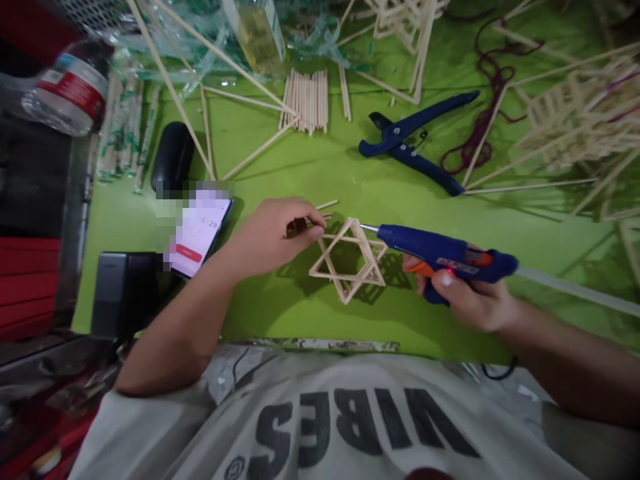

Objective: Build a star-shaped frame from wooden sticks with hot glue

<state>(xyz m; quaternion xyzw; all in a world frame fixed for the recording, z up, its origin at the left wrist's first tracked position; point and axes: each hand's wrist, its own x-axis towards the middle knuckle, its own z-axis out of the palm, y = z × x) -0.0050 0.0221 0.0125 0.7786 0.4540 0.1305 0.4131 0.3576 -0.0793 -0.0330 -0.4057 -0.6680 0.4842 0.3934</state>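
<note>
A star-shaped frame of thin wooden sticks [345,270] stands over the green table in front of me. My left hand [285,233] pinches its upper left point between thumb and fingers. In my right hand [465,293] is a blue glue gun [425,247] with an orange trigger, a small red light glowing near my thumb. Its metal nozzle points left, close to the top point of the star; whether it touches cannot be seen. A white glue stick [575,287] trails from the back of the gun. Loose sticks [327,205] show just behind my left fingertips.
A blue cutter [415,140], dark red yarn [477,133] and a bundle of sticks [307,100] lie farther back. Larger stick frames [575,120] fill the right. At left are a phone [200,233], black case [173,157], dark box [125,293] and plastic bottle [73,87].
</note>
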